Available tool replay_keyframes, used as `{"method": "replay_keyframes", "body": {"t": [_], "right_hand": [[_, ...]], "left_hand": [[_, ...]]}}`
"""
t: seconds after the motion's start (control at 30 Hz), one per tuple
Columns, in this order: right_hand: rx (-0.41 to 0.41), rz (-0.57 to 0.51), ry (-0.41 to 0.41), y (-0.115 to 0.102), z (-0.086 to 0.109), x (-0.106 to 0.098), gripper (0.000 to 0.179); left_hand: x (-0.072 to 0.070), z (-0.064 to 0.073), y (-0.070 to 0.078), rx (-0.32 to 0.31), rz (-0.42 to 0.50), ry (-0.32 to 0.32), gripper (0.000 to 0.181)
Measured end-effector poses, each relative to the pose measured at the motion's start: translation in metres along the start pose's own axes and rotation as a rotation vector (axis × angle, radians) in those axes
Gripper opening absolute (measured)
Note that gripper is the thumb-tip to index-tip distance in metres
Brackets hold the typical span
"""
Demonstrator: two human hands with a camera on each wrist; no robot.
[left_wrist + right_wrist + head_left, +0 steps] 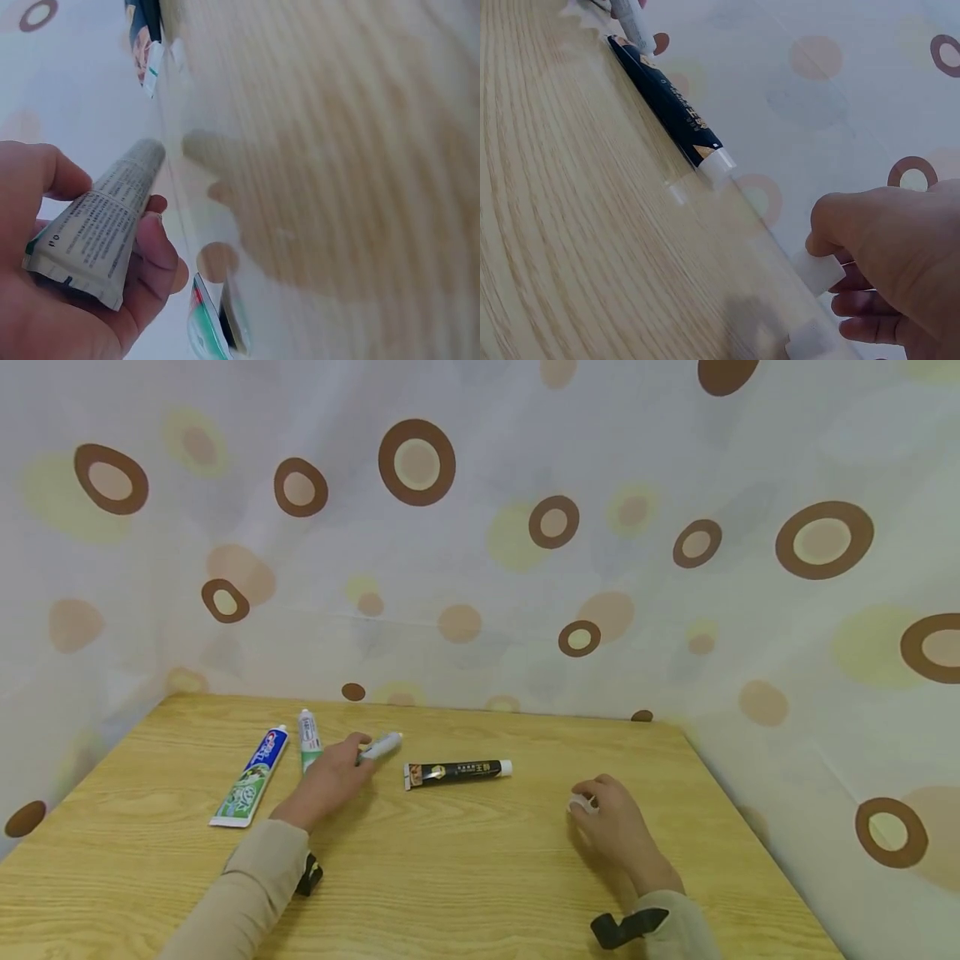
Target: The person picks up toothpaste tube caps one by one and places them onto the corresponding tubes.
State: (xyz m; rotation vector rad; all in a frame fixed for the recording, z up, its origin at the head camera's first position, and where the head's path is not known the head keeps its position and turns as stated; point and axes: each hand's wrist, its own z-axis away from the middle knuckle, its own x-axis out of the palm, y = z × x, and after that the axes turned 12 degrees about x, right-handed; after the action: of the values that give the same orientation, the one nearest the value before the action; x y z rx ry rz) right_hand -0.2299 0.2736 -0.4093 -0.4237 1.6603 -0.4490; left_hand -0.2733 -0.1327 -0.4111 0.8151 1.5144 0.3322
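Note:
A small white toothpaste tube [105, 217] with lines of dark print lies in my left hand [335, 781], its narrow end pointing away. Thumb and fingers grip its sides just above the wooden table. Toward the right side, my right hand [617, 822] pinches a small white blocky piece [819, 274] between thumb and fingers; its exact kind is unclear. Between the hands rests a black toothpaste tube [457, 772] with gold lettering and a white cap. Left of my left hand is a white-and-green tube [309, 739], partly covered by that hand.
A blue-and-green toothpaste tube [251, 777] lies at the left of the wooden table [450, 885]. Behind and on both sides hangs a pale cloth [480, 577] with brown ring patterns, meeting the table's edges. The glossy tabletop shows reflections.

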Motion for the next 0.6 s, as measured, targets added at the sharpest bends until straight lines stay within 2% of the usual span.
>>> {"method": "replay_keyframes", "body": {"t": [0.13,0.33,0.6], "right_hand": [[0.031,-0.089,0.018,-0.003,0.000,0.000,0.026],[0.027,-0.193,0.038,-0.010,-0.001,0.001,0.025],[-0.021,-0.243,0.030,-0.024,-0.005,0.000,0.028]], "left_hand": [[-0.002,0.001,-0.002,-0.002,0.080,0.038,0.047],[-0.006,0.003,-0.005,0.019,0.180,0.111,0.042],[-0.012,0.007,0.005,0.150,0.142,0.187,0.038]]}}
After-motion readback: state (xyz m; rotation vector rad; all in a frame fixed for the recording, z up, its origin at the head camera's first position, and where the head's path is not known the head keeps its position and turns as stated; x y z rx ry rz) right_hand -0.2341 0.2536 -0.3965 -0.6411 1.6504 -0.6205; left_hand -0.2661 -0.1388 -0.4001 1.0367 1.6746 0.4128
